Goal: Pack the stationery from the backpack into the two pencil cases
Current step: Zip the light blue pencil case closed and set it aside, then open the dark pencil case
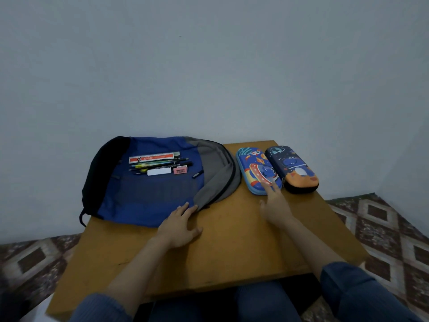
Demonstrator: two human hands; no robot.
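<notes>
Blue backpack (148, 198) flat on bench (232, 247), ruler (151, 157), pencils (162, 164), erasers (180, 170) atop; pencil cases (293, 168) closed, packing unstarted; left hand (178, 225) flat at backpack edge, right hand (276, 205) empty, straight fingers (275, 187) touching rocket pencil case (257, 168); probably unzip next.

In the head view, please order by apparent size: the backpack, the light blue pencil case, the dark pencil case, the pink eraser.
1. backpack
2. light blue pencil case and dark pencil case, alike in size, not ranked
3. pink eraser
</notes>
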